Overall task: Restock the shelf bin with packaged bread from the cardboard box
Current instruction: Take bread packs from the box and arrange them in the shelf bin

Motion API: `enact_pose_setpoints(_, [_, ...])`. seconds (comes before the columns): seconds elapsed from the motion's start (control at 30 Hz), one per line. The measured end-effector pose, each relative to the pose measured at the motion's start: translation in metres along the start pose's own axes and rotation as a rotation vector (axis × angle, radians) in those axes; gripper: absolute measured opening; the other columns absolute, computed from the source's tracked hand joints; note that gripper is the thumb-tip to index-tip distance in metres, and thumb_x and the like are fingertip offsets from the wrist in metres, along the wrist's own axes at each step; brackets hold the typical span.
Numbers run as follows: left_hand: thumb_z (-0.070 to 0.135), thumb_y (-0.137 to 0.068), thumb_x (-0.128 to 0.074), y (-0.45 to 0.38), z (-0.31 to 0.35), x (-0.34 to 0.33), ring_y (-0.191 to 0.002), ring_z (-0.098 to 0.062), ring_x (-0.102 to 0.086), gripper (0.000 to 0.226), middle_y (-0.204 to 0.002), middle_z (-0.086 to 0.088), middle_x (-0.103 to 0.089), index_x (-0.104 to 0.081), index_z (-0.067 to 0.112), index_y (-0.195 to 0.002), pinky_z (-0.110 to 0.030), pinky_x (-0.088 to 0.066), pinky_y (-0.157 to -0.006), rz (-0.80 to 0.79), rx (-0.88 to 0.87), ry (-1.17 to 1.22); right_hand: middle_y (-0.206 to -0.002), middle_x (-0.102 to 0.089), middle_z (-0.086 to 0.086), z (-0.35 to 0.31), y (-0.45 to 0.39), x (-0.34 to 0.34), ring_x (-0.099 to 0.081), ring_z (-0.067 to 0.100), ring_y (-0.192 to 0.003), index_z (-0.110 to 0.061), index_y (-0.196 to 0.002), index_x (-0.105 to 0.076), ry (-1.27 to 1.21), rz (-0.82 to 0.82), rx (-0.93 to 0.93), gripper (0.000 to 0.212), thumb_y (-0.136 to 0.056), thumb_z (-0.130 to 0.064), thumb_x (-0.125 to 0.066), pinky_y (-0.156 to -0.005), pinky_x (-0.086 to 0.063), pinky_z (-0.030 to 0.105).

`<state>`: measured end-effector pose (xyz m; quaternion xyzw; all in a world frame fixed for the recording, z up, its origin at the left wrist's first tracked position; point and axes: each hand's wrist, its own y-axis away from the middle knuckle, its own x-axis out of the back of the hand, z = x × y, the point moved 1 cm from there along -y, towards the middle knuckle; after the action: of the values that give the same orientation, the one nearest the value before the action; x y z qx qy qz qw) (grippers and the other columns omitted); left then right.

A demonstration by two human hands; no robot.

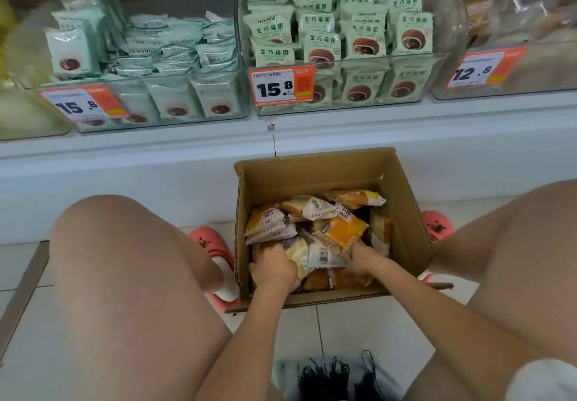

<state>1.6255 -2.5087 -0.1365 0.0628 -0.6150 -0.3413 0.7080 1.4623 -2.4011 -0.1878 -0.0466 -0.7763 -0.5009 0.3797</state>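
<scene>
An open cardboard box stands on the floor between my knees, against the shelf base. Inside lie several packaged breads in yellow, orange and white wrappers, piled loosely. My left hand is down in the box's near left corner, its fingers curled into the packets there. My right hand reaches in at the near right, its fingers dug under a white packet with a barcode; the fingertips of both hands are hidden among the packets. The clear shelf bin at far right, tagged 12.8, holds blurred bread packs.
Two clear bins above hold green-white bun packets: the left one and the middle one, both tagged 15.8. The white shelf base runs across behind the box. My knees flank the box, pink clogs on the tiled floor.
</scene>
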Motion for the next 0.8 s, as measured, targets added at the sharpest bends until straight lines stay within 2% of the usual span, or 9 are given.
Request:
enact_pose_setpoints(0.1, [0.02, -0.091, -0.045, 0.001, -0.001, -0.002, -0.118, -0.027, -0.05, 0.028, -0.124, -0.007, -0.055, -0.053, 0.018, -0.117, -0.038, -0.035, -0.097, -0.02, 0.024, 0.025, -0.137, -0.049, 0.008, -0.001, -0.012, 0.002, -0.05, 0.026, -0.121, -0.017, -0.135, -0.044, -0.097, 0.049, 0.027, 0.053, -0.088, -0.039, -0.057, -0.1, -0.043, 0.034])
enact_pose_setpoints(0.27, [0.02, -0.092, -0.044, 0.008, -0.001, -0.013, -0.112, -0.026, -0.053, 0.026, -0.118, -0.006, -0.059, -0.054, 0.017, -0.116, -0.038, -0.035, -0.097, -0.066, -0.002, -0.056, -0.129, -0.054, 0.011, 0.011, -0.007, -0.024, -0.052, 0.029, -0.117, -0.014, -0.13, -0.045, -0.015, 0.028, -0.063, 0.052, -0.088, -0.043, -0.056, -0.099, -0.045, 0.039])
enact_pose_setpoints(0.4, [0.02, -0.093, -0.044, 0.01, 0.001, -0.015, -0.109, -0.025, -0.056, 0.024, -0.116, -0.006, -0.059, -0.055, 0.018, -0.114, -0.036, -0.035, -0.094, -0.07, -0.029, -0.1, -0.123, -0.058, 0.012, 0.001, -0.008, -0.025, -0.055, 0.028, -0.112, -0.009, -0.123, -0.049, -0.036, 0.029, -0.027, 0.046, -0.091, -0.042, -0.055, -0.088, -0.045, 0.033])
enact_pose_setpoints(0.53, [0.019, -0.094, -0.043, 0.008, 0.001, -0.016, -0.107, -0.025, -0.056, 0.023, -0.114, -0.006, -0.06, -0.055, 0.018, -0.114, -0.035, -0.035, -0.094, -0.064, -0.026, -0.103, -0.12, -0.058, 0.013, -0.003, -0.015, -0.016, -0.057, 0.027, -0.106, -0.008, -0.118, -0.054, -0.295, 0.03, -0.077, 0.038, -0.097, -0.038, -0.046, -0.072, -0.043, 0.027])
enact_pose_setpoints(0.6, [0.019, -0.094, -0.043, 0.007, 0.001, -0.017, -0.108, -0.025, -0.056, 0.023, -0.115, -0.006, -0.06, -0.054, 0.018, -0.114, -0.035, -0.035, -0.095, -0.06, -0.018, -0.102, -0.117, -0.058, 0.012, -0.004, -0.016, -0.015, -0.06, 0.026, -0.098, -0.008, -0.117, -0.05, -0.537, 0.002, -0.146, 0.033, -0.099, -0.034, -0.042, -0.069, -0.049, 0.03])
enact_pose_setpoints(0.7, [0.019, -0.093, -0.043, 0.006, 0.001, -0.019, -0.108, -0.025, -0.057, 0.024, -0.115, -0.006, -0.06, -0.053, 0.018, -0.115, -0.034, -0.036, -0.093, -0.062, -0.011, -0.104, -0.097, -0.061, 0.009, -0.009, -0.011, -0.02, -0.061, 0.022, -0.078, -0.006, -0.118, -0.049, -0.885, -0.077, -0.275, 0.033, -0.1, -0.032, -0.042, -0.065, -0.051, 0.033])
enact_pose_setpoints(0.8, [0.02, -0.093, -0.044, 0.006, 0.001, -0.021, -0.107, -0.024, -0.057, 0.023, -0.115, -0.006, -0.061, -0.053, 0.018, -0.114, -0.032, -0.037, -0.088, -0.064, -0.014, -0.104, -0.081, -0.063, 0.007, -0.014, -0.013, -0.026, -0.06, 0.018, -0.069, -0.002, -0.116, -0.054, -0.976, -0.114, -0.299, 0.029, -0.099, -0.024, -0.047, -0.06, -0.05, 0.03])
